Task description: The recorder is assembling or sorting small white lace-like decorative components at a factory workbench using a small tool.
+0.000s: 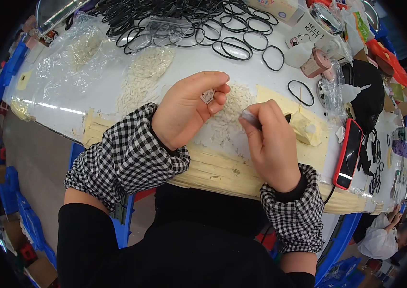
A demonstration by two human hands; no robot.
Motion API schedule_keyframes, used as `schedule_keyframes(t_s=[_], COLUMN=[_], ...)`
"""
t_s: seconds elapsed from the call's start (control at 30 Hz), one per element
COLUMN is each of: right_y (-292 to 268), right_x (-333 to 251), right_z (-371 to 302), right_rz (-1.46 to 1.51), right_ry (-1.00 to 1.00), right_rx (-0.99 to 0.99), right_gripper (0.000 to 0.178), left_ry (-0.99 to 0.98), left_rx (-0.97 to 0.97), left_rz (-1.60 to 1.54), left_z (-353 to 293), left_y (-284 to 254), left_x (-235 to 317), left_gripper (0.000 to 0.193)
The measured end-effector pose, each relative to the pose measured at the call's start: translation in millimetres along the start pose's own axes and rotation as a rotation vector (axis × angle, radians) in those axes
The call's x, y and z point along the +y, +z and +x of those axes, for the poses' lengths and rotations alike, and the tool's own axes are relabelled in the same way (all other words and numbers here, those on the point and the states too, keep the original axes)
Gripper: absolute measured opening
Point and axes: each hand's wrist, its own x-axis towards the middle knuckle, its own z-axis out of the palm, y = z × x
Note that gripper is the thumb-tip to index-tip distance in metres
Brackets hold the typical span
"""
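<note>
My left hand [184, 110] is raised over the table with its fingers curled in. A small whitish piece with an uneven surface [207, 96] shows between the palm and the fingertips. To its right, my right hand [275, 146] has thumb and forefinger pressed together. Something greyish covers or sits at those fingertips, and I cannot make out what is pinched there. Between and behind the hands lies a loose heap of small white pieces [237, 99]. Beyond my left wrist, more such pieces spill from a clear plastic bag [151, 65].
Many black rubber bands [232, 48] cover the far side. Cream tape [222, 168] lines the table's front edge [64, 109]. Right of my right hand are a crumpled yellowish lump [307, 128], a red-cased phone [348, 153], a white squeeze bottle [352, 92] and a pink jar [315, 64].
</note>
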Motion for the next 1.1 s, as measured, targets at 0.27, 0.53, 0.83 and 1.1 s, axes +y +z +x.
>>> schedule_keyframes(t_s=[0.27,0.53,0.83,1.1], right_y=[-10.1,-10.6,-12.6,-12.6], right_x=[-5.9,-9.5,-4.6,-5.0], right_z=[4.0,3.2,5.3,4.8], right_rz=[0.452,0.467,-0.073,-0.129], right_ry=[0.236,0.226,-0.026,-0.008], right_rx=[0.103,0.059,0.118,0.114], right_gripper=[0.012,0.014,0.032,0.034], left_ry=[-0.078,-0.095,-0.205,-0.202], left_rx=[-0.251,-0.296,-0.41,-0.419], left_rz=[0.284,0.236,0.118,0.114], left_z=[-7.1,-6.4,-3.0,-4.2], left_y=[9.3,5.6,-1.0,0.7], left_x=[-2.7,-5.2,-2.9,-2.8], left_gripper=[0.016,0.02,0.023,0.023])
